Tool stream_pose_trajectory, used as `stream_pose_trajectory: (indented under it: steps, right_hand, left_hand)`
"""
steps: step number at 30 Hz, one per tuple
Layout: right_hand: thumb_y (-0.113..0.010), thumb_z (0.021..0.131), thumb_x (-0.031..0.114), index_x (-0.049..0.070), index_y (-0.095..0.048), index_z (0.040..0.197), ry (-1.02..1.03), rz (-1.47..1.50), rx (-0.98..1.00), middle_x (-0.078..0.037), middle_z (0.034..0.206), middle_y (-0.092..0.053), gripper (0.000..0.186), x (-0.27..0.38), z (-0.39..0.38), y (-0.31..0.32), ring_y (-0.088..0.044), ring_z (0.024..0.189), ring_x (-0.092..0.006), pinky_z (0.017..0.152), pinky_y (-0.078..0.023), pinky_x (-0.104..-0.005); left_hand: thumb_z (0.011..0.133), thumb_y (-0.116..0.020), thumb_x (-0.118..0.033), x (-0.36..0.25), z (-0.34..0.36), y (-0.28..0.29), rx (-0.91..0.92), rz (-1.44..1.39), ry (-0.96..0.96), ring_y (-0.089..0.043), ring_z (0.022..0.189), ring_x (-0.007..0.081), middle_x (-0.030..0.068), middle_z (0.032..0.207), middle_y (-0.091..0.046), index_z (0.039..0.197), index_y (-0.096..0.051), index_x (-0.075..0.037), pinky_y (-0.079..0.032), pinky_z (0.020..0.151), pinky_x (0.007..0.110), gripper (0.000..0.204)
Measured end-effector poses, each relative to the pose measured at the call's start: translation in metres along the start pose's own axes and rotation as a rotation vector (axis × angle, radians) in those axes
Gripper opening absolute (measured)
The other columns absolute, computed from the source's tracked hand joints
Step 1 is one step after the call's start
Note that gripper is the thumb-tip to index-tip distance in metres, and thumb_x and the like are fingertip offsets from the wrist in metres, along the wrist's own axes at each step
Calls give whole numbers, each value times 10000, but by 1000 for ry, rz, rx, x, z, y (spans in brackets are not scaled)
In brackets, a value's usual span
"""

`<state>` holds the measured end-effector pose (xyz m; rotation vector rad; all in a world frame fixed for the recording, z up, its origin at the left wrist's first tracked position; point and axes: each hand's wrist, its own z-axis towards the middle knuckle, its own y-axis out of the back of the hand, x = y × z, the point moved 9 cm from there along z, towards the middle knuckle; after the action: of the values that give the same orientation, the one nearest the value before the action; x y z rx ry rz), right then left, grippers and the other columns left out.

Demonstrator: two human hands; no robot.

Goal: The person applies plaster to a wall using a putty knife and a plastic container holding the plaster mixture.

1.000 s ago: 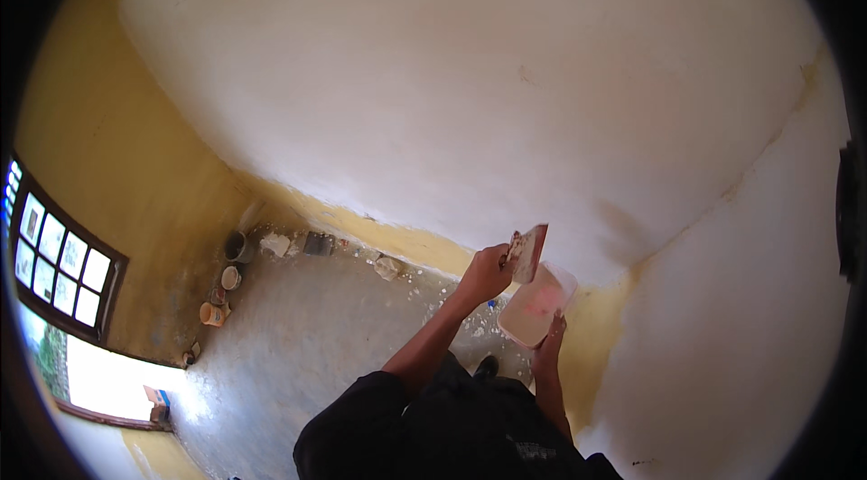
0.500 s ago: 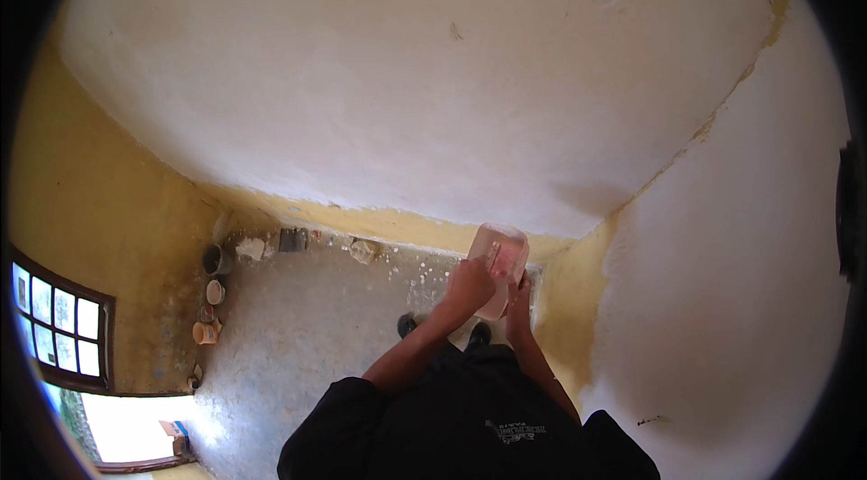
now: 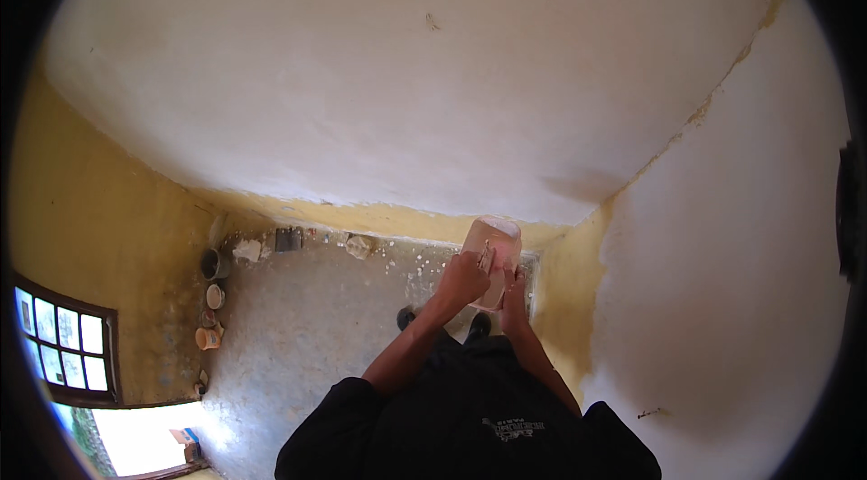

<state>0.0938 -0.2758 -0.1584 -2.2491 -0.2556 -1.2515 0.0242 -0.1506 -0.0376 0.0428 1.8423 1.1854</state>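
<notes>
The tub point(image 3: 478, 236), pale with pink stuff inside, is held out in front of the person's body, above the floor point(image 3: 298, 326) and near the foot of the white wall point(image 3: 388, 110). The scraper point(image 3: 487, 255) is at the tub's inside, its blade too small and dim to tell whether it touches the pink stuff. The left hand point(image 3: 463, 279), at the tub's left side, has its fingers wrapped around the scraper's handle. The right hand point(image 3: 514, 296) grips the tub at its right side, thumb by the rim; the fingers beneath are hidden.

Below the tub, toward the body, are two dark shoes point(image 3: 480, 327) and the black shirt point(image 3: 433, 408). Just beyond the tub, a yellow strip point(image 3: 397, 216) runs along the bottom of the white wall. Right of the tub stands a side wall point(image 3: 704, 299), white with a yellow patch. White spatter point(image 3: 418, 268) dots the floor left of the tub. Farther left of it lie a stone-like lump point(image 3: 358, 247), a dark block point(image 3: 288, 239) and a pale lump point(image 3: 247, 251), then a dark bucket point(image 3: 212, 264), a white pail point(image 3: 215, 298) and an orange pail point(image 3: 208, 338). Farthest left of the tub are a yellow wall point(image 3: 99, 200) and a window point(image 3: 65, 333).
</notes>
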Motion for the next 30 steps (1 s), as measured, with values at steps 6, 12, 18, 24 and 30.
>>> stream_pose_trajectory:
  steps: [6,12,18,24,30]
  right_hand:
    - [-572,957,328,-11,-410,1322,-41,-46,-30,-102,1186,-542,523,7,-7,-8,-558,1052,-178,881,-481,-320]
    - [-535,973,321,-12,-347,1363,-48,21,117,-124,1246,-499,546,-7,2,-25,-526,1127,-205,937,-459,-328]
    - [-487,990,354,82,-427,1302,-11,107,80,-57,1172,-549,419,-23,13,-49,-564,1109,-183,944,-481,-351]
    - [-558,955,321,32,-381,1338,26,96,43,-114,1187,-521,511,-26,11,-75,-562,1096,-215,885,-502,-346]
    - [-548,958,337,53,-402,1315,-64,200,-65,-94,1175,-527,478,-16,-2,-98,-572,1078,-218,888,-507,-346]
  left_hand:
    - [806,-636,-245,9,4,13,25,-116,136,-624,811,499,348,779,-612,793,-644,100,-515,723,530,345]
    - [815,-590,-148,47,7,12,131,-238,10,-678,734,406,285,761,-653,862,-664,85,-535,662,447,249]
    - [829,-607,-44,106,10,55,152,-820,192,-645,719,117,70,869,-697,1082,-664,31,-527,653,272,270]
    - [929,-547,-41,157,6,41,385,-1392,359,-657,926,158,83,1076,-648,1238,-529,47,-554,823,301,321]
    - [944,-553,-57,196,13,39,339,-1611,339,-634,979,159,44,1065,-638,1174,-550,-31,-537,855,324,232]
